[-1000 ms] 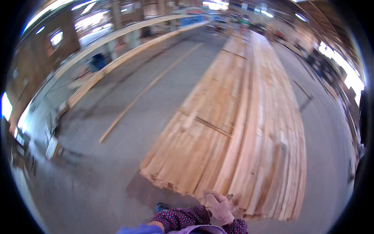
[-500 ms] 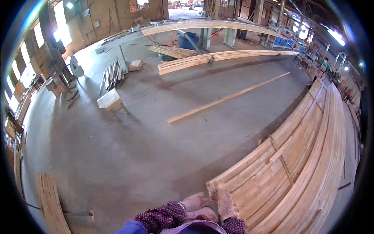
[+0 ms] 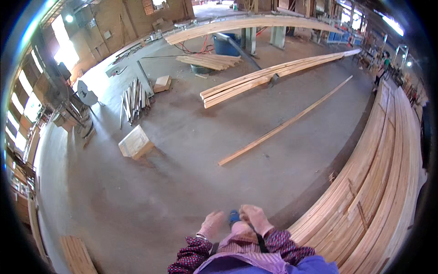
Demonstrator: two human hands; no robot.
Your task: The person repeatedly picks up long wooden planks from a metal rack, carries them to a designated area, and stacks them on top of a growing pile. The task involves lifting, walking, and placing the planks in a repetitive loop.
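Note:
My left hand point(image 3: 211, 224), in a pale pinkish glove, is held out low in front of my body. Its fingers look loosely stretched, and nothing shows in them. Beside it on the right, my right hand point(image 3: 257, 219) has its fingers curled in, and I see no object in them. A gap separates the two hands, and a blue shoe tip point(image 3: 234, 215) shows between them. Nearest to my right hand is the big stack of long planks point(image 3: 356, 201) along the right side; the hand does not touch it.
A single long strip point(image 3: 285, 123) lies on the floor ahead. Beyond it, a bundle of boards point(image 3: 273, 78) rests on a support. A low wooden stool point(image 3: 136, 142) and scrap sticks point(image 3: 132, 101) stand left. Short boards point(image 3: 77, 255) lie at lower left. Someone point(image 3: 382, 68) stands far right.
My hands have come away from the near end of the plank stack and moved apart. The view has shifted, so the stack sits farther right and the floor strip lower.

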